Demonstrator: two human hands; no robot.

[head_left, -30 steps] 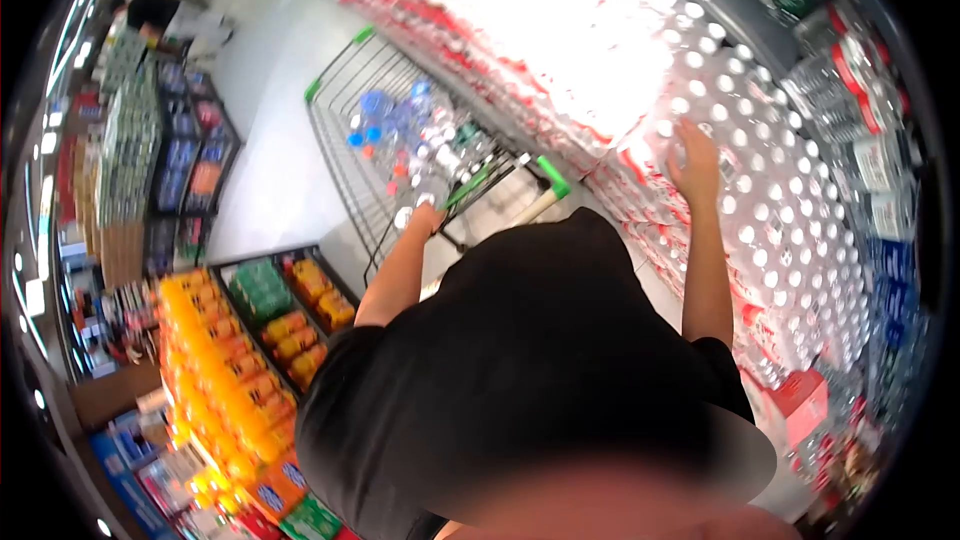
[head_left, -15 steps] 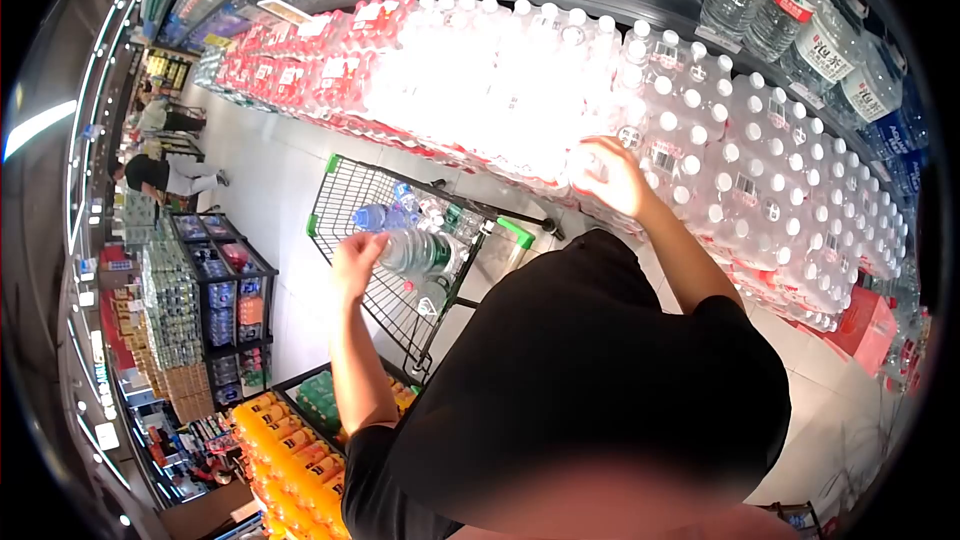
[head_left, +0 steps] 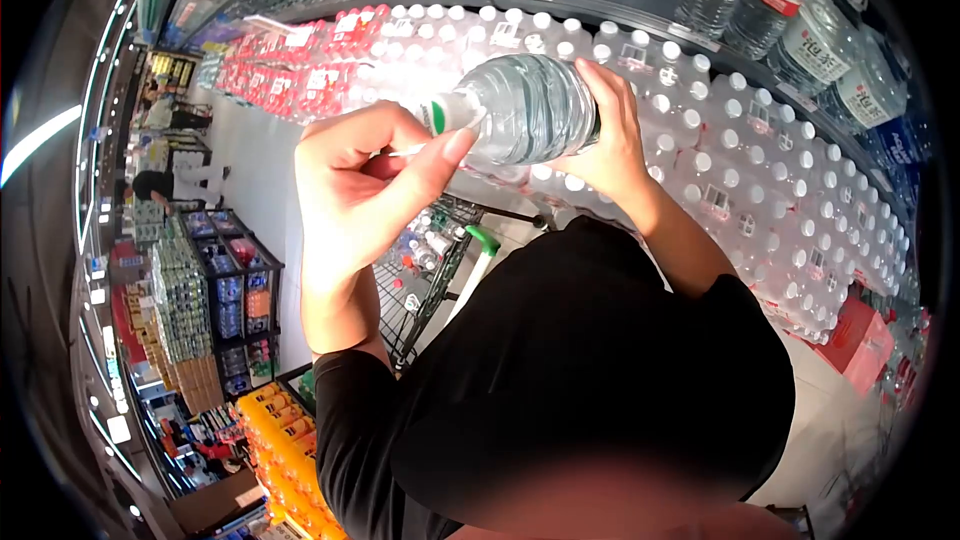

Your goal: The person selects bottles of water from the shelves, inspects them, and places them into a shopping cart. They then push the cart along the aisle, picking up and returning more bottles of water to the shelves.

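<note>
A large clear water bottle [head_left: 530,110] is held up sideways in front of me, its white-and-green cap [head_left: 437,118] pointing left. My right hand [head_left: 612,135] wraps the base end of the bottle from the right. My left hand [head_left: 355,180] is closed in a pinch at the neck end, with a thin whitish strip showing between thumb and fingers. Below the hands stands a wire shopping cart [head_left: 408,335], partly hidden by my left arm, with several bottles [head_left: 428,252] in it.
Stacked packs of white-capped bottles [head_left: 720,180] run along the shelf side. Large bottles [head_left: 765,0] stand on the shelf above. Orange drinks [head_left: 285,450] are stacked at lower left, near a black display rack [head_left: 235,285]. A person [head_left: 185,183] is farther down the aisle.
My left hand has lifted the bottle from over the cart, up and toward me. My right hand, empty before near the bottle packs, now grips its base.
</note>
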